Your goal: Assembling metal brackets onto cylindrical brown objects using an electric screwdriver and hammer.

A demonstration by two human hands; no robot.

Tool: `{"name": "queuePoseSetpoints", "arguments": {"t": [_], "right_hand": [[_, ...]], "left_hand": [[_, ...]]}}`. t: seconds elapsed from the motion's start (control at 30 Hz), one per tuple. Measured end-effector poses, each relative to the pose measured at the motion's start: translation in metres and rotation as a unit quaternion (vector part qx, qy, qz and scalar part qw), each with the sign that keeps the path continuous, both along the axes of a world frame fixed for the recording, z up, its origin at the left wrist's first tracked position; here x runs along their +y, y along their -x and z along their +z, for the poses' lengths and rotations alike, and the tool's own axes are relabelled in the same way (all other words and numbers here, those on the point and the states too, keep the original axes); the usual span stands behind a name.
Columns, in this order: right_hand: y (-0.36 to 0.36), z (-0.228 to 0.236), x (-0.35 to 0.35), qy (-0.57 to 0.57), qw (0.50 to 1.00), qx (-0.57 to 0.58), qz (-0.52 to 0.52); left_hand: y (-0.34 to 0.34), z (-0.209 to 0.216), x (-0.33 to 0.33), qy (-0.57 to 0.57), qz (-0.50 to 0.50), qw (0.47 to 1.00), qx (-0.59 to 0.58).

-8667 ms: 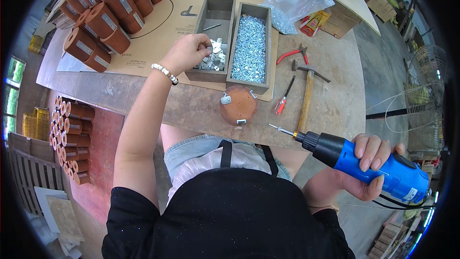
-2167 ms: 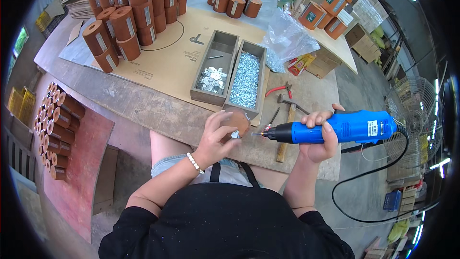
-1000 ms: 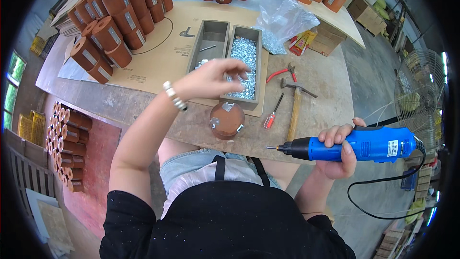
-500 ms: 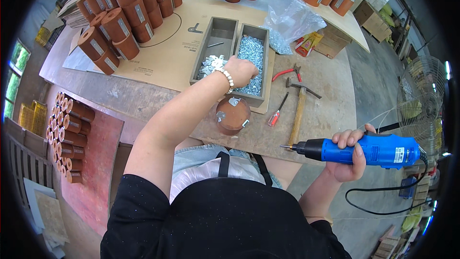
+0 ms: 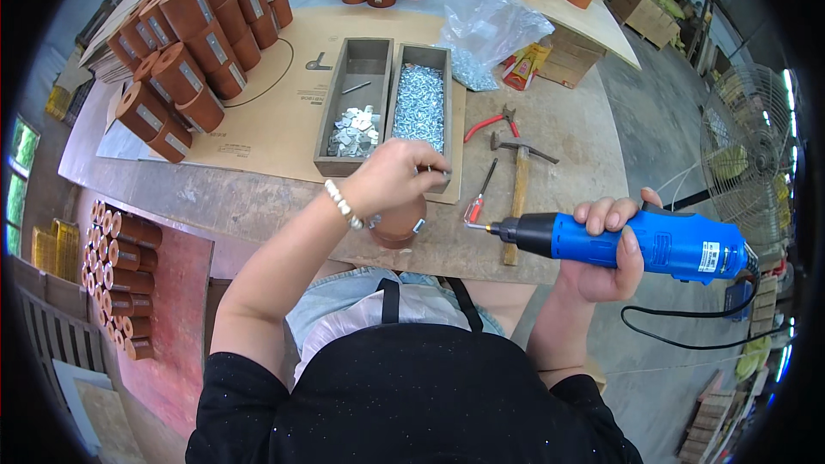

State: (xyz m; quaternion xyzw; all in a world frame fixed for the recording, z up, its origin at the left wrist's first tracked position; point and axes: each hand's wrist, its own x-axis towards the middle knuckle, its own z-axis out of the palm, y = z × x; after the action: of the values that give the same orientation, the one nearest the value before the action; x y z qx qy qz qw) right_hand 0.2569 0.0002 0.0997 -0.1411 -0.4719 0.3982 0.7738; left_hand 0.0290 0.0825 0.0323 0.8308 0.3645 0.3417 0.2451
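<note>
My left hand, a beaded bracelet at its wrist, is closed in a pinch over the near end of the screw box. Small silvery bits, apparently screws, show at its fingertips. Below it a reddish-brown round wooden piece stands at the table's near edge, with a metal plate at its rim; the hand hides much of its top. My right hand is wrapped around a blue electric screwdriver lying level, its bit pointing left. Something small and silvery, probably a screw, sits at the bit's tip.
A grey box holds metal plates and a rod; its neighbour is filled with silvery screws. Red-handled pliers, a hammer and a screwdriver lie to the right. Brown cylinders stand stacked at far left. A fan stands right.
My left hand has come out of the screw box toward me, over the round wooden piece. The electric screwdriver has shifted slightly left, and a small silvery piece now shows at its tip.
</note>
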Motion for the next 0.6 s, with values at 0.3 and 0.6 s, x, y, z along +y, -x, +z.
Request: {"name": "queuePoseSetpoints", "arguments": {"t": [0.3,0.6], "right_hand": [[0.014,0.0,0.004,-0.027,0.999,0.015,0.011],[0.012,0.001,-0.002,-0.024,0.999,0.017,0.024]], "left_hand": [[-0.008,0.011,-0.057,0.183,-0.009,0.97,-0.161],[-0.006,0.007,-0.061,0.12,-0.023,0.983,-0.136]]}}
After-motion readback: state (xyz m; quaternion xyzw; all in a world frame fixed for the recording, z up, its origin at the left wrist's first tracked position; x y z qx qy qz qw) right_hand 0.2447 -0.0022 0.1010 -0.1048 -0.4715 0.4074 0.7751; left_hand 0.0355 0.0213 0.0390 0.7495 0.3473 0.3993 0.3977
